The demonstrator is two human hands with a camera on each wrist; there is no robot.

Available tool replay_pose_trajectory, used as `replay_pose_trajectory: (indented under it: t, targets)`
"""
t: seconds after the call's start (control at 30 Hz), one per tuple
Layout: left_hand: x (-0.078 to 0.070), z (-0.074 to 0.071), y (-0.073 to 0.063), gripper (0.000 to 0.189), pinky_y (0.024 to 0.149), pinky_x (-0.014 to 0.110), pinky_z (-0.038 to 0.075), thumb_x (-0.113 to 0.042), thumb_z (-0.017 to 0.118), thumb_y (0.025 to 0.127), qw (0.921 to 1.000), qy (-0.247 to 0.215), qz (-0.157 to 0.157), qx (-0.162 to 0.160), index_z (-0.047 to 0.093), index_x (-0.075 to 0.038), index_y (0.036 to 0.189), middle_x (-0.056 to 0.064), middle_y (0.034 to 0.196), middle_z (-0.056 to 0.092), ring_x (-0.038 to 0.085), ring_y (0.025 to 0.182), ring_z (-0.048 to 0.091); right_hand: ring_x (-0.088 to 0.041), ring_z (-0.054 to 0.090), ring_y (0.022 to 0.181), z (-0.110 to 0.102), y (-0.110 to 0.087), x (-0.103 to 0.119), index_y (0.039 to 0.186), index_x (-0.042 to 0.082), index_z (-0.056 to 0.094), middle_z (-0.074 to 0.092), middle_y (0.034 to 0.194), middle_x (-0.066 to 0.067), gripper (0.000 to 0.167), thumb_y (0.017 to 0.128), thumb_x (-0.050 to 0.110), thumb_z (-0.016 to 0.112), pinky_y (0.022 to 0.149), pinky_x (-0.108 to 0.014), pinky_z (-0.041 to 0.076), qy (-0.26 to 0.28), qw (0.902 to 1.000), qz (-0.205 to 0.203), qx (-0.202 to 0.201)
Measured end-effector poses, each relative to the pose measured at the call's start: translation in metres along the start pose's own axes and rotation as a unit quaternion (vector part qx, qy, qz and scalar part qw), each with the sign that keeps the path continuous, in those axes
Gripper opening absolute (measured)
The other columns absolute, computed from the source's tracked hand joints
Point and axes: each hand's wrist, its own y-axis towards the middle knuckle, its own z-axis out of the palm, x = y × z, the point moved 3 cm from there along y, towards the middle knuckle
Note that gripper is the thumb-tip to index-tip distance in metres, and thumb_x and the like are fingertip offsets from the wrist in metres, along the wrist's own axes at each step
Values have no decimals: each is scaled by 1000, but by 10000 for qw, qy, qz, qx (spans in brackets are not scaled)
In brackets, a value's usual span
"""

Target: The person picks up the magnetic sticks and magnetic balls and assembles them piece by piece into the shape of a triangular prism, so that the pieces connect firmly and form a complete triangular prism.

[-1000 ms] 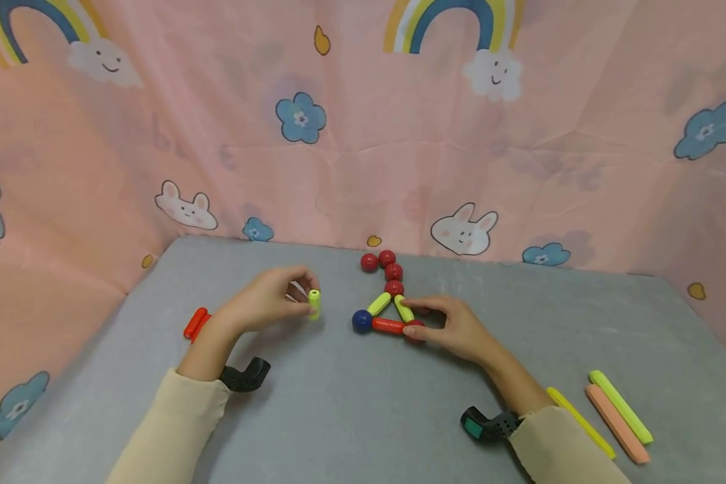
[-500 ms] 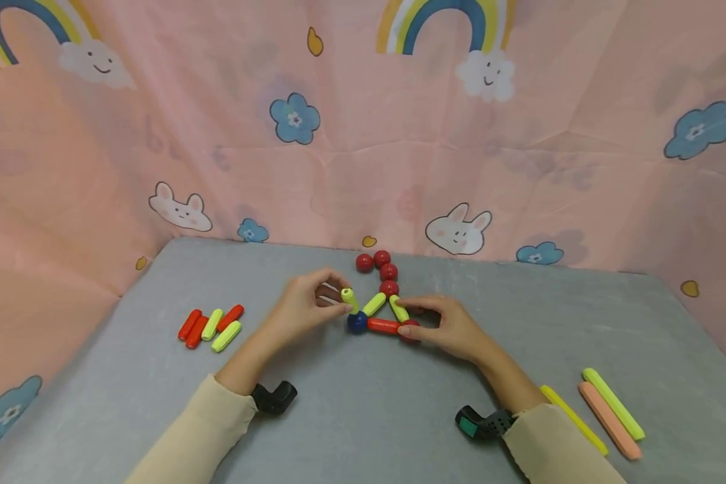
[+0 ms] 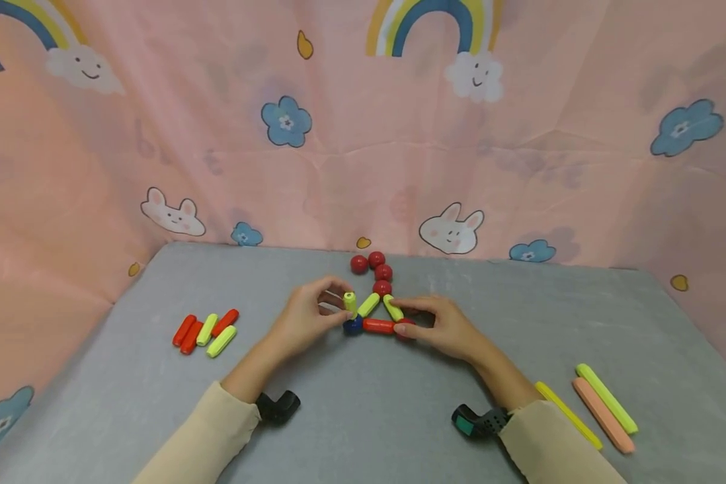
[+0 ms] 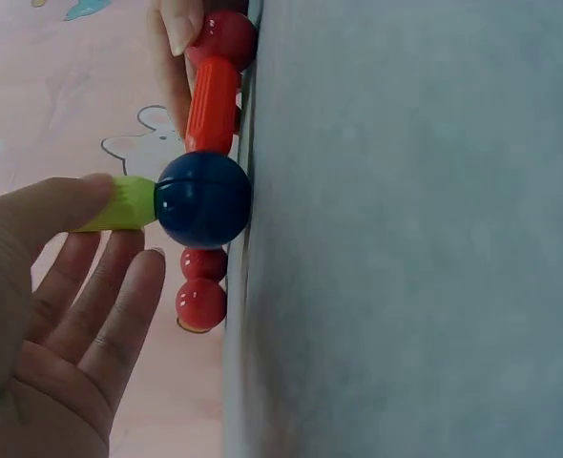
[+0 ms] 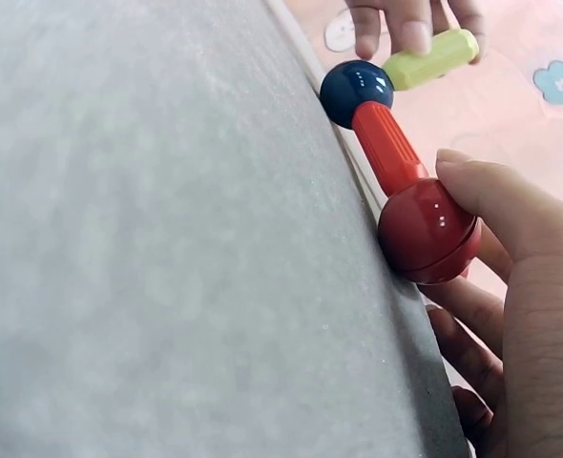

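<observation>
My left hand (image 3: 310, 314) pinches a short yellow-green rod (image 3: 349, 304) between thumb and fingers. It stands upright on a blue ball (image 4: 203, 198), its lower end against the ball. From that ball a red rod (image 3: 378, 326) runs along the table to a red ball (image 5: 429, 231), which my right hand (image 3: 450, 331) grips, thumb on its near side. Two more yellow-green rods, a left one (image 3: 369, 306) and a right one (image 3: 392, 308), close the flat triangle at another red ball (image 3: 382, 288). My right index fingertip lies by the right rod.
More red balls (image 3: 377, 259) trail behind the triangle's far corner. At left on the grey table (image 3: 351, 417) lie short red rods (image 3: 184, 331) and yellow-green rods (image 3: 220, 341). Long yellow, salmon (image 3: 603, 415) and yellow-green sticks lie by my right sleeve. A pink printed cloth (image 3: 339, 181) hangs behind.
My left hand has moved right, bringing its yellow-green rod from beside the triangle onto the blue ball. The short rods at left have come into full view. My right hand keeps its place.
</observation>
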Motion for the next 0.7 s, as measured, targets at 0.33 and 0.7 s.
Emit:
replay_pose_trajectory:
  t: [0.33, 0.7]
  targets:
    - [9, 11, -2, 39, 85, 35, 61, -5, 81, 84, 10000, -2, 25, -39, 67, -6, 120, 9, 108, 74, 22, 100, 72, -22, 62, 115, 1, 0, -1, 132, 20, 69, 70, 129, -3, 41, 92, 26, 75, 104, -50, 47, 114, 9999, -49, -38]
    - [17, 17, -4, 38, 84, 32, 61, -6, 82, 83, 9998, -65, -96, -130, 68, -6, 118, 7, 107, 74, 21, 101, 71, -21, 63, 116, 1, 0, -1, 131, 23, 69, 71, 129, -1, 42, 91, 29, 76, 104, -51, 47, -15, 9999, -116, -61]
